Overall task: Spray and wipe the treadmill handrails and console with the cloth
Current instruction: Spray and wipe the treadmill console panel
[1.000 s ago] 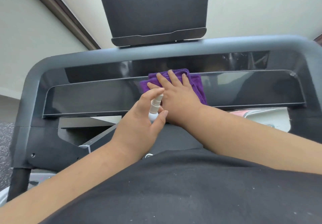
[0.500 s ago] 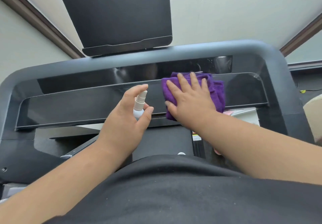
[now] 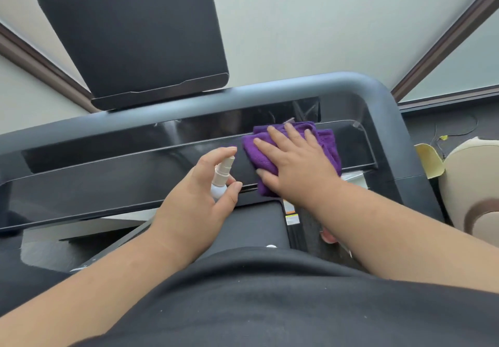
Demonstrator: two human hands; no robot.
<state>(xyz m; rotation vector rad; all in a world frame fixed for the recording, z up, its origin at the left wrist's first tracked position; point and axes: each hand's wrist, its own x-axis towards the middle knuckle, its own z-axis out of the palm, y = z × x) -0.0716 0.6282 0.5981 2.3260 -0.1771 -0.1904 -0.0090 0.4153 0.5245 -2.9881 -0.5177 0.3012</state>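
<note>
Purple cloth (image 3: pixel 328 145) lies bunched on the right half of the glossy black console (image 3: pixel 108 182), right hand (image 3: pixel 294 168) flat on top, fingers (image 3: pixel 275 137) straight and spread, pressing it down; just left, the left hand (image 3: pixel 199 198) grips a small white spray bottle (image 3: pixel 222 178), fingers curled round it, index on the nozzle; grey handrail (image 3: pixel 372 90) curves behind; dark screen (image 3: pixel 135 41) stands above; beige seat (image 3: pixel 472 184) at far right

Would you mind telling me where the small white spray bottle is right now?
In the head view, the small white spray bottle sits centre-frame in the left hand, over the glossy black console panel, just left of the purple cloth under the right hand.
</note>
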